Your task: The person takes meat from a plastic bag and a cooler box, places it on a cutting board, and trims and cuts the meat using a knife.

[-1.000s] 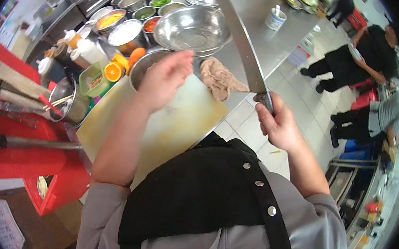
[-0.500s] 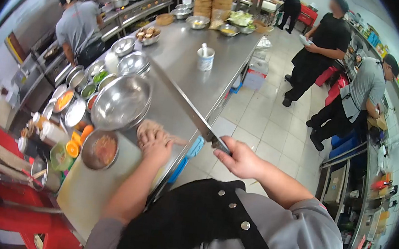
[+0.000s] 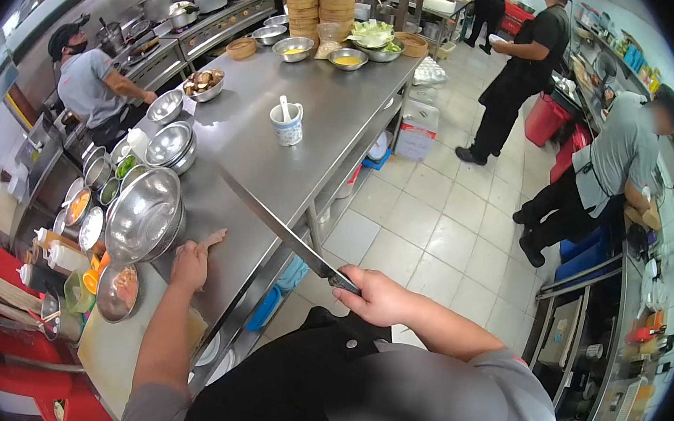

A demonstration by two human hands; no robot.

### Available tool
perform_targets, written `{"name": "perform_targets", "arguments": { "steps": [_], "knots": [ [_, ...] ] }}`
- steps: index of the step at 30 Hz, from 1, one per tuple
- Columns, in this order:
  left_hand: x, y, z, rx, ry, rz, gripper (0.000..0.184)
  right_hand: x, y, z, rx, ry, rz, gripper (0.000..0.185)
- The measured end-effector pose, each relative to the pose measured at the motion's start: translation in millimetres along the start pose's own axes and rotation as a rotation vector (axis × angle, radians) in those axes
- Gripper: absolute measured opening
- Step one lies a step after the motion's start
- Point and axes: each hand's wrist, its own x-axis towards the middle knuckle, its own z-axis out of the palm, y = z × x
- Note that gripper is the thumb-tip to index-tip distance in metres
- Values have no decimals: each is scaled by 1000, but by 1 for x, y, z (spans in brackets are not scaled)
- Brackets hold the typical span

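My right hand [image 3: 377, 297] is wrapped round the handle of a large knife [image 3: 282, 232], whose long blade points up and left over the steel table's edge. My left hand [image 3: 190, 265] is closed on a light brown cloth [image 3: 213, 238] on the steel table, with part of the cloth showing past the fingers. Left of that hand stands a large steel bowl [image 3: 144, 216]. Below it, a smaller bowl with pinkish food [image 3: 117, 292] rests at the corner of the pale cutting board [image 3: 114, 355].
Small bowls of ingredients, squeeze bottles [image 3: 66, 258] and a cut orange [image 3: 91, 280] line the left side. A white and blue cup [image 3: 288, 125] stands on the steel table [image 3: 238, 144]. One person [image 3: 93, 86] is at the stove; others stand in the tiled aisle [image 3: 425, 227].
My left hand came down from the air onto the cloth, then closed on it. The knife has tilted lower towards the left. The view has shifted, showing more of the table and kitchen.
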Motion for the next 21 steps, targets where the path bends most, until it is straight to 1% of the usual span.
{"name": "perform_targets", "arguments": {
  "steps": [3, 6, 9, 11, 12, 13, 14, 15, 17, 20, 21],
  "knots": [
    [-12, -12, 9, 79, 13, 147, 40, -9, 7, -2, 16, -7, 28, 34],
    [-51, 25, -10, 340, 109, 76, 48, -19, 4, -9, -11, -12, 39, 33],
    [-55, 51, -6, 249, -57, -137, 55, -22, 15, 0, -10, 46, 5, 30],
    [-28, 1, 38, 321, 121, 140, 56, -21, 6, -2, -41, 31, 100, 29],
    [-22, -12, 46, 379, 167, 205, 53, -18, 3, 3, -49, -21, 145, 29],
    [-20, -20, 49, 295, 219, 234, 50, -11, 10, 10, -72, 3, 80, 28],
    [-16, -25, 44, 250, 241, 288, 45, -7, -2, 12, 10, -18, 160, 27],
    [-16, -30, 46, 153, 255, 229, 41, -4, -5, 18, 25, -11, 189, 26],
    [-15, -29, 33, 70, 249, 102, 37, 2, -7, 33, 36, 19, 143, 28],
    [-24, -11, 2, -1128, -26, -467, 39, 7, -24, 50, -109, 85, 44, 31],
    [-34, -7, -6, -1391, -114, -482, 41, 11, -26, 56, -120, 111, 18, 33]
  ]
}}
